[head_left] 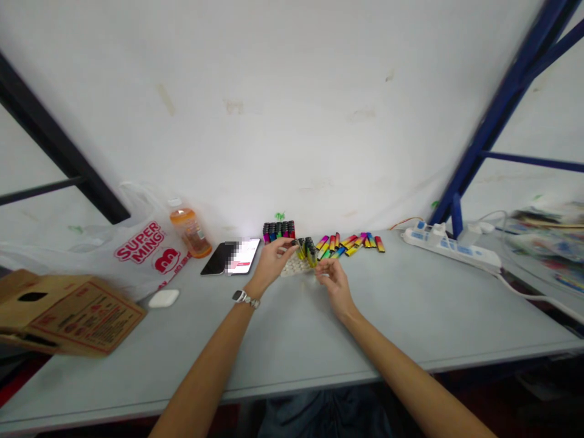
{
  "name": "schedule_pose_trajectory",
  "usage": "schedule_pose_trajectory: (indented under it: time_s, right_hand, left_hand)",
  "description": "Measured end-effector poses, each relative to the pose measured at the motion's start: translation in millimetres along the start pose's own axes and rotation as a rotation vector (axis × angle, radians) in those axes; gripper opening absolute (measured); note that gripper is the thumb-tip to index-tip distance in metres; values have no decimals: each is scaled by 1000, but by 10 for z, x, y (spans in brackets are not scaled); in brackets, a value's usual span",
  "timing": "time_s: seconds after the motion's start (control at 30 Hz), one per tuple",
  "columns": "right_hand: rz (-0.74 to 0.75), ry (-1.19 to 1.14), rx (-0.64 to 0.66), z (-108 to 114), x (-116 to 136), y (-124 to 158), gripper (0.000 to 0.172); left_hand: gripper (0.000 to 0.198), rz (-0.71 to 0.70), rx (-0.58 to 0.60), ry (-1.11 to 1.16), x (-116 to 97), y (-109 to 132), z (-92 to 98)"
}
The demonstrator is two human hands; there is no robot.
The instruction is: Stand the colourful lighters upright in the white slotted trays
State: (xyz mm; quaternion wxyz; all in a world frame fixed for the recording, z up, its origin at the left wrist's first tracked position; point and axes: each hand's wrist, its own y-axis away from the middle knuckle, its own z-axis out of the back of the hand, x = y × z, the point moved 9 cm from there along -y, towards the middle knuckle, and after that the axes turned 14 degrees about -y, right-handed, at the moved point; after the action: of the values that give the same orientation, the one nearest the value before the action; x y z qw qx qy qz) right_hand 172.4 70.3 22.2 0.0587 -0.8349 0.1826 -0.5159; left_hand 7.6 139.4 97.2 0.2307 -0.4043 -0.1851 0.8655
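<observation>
My left hand (274,261) reaches over a white holder tray (292,267) on the grey table (410,310) and pinches a colourful lighter (298,246) standing in it. My right hand (332,281) is just right of the tray, fingertips on another upright lighter (312,255). A loose heap of rainbow lighters (351,242) lies behind my right hand. A filled tray of dark-topped lighters (278,230) stands at the back by the wall. A watch is on my left wrist.
A phone (232,257), an orange bottle (190,232), a white plastic bag (141,249), a white earbud case (163,298) and a cardboard box (68,313) sit at left. A white power strip (449,247) lies at right, below a blue metal frame (497,115).
</observation>
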Motion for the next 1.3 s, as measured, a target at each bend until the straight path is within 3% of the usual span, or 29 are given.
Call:
schedule_pose_trajectory:
  time_s: [0.13,0.33,0.63,0.8,0.93,1.17,1.3]
  right_hand:
    - [-27,-27,13,-25,-2,-4,27]
    - [-22,-35,16,-31,33,-1,24]
    - [-2,44,1,3,48,-6,18]
    - [33,195,-22,98,6,-38,8]
    - [77,504,10,241,94,-156,9]
    - [76,1418,392,346,274,-504,43]
    - [109,1662,517,257,296,-642,43]
  left_hand:
    - [25,-88,114,-165,-38,-170,-122]
    - [22,-100,242,-133,86,-239,-348]
    - [23,-47,209,-27,352,-245,-466]
    - [26,-9,169,-9,349,-191,-458]
    - [27,19,86,-41,343,-126,-377]
    - [24,-2,-111,-169,228,83,-107]
    - [18,-91,-117,-190,-21,259,-103]
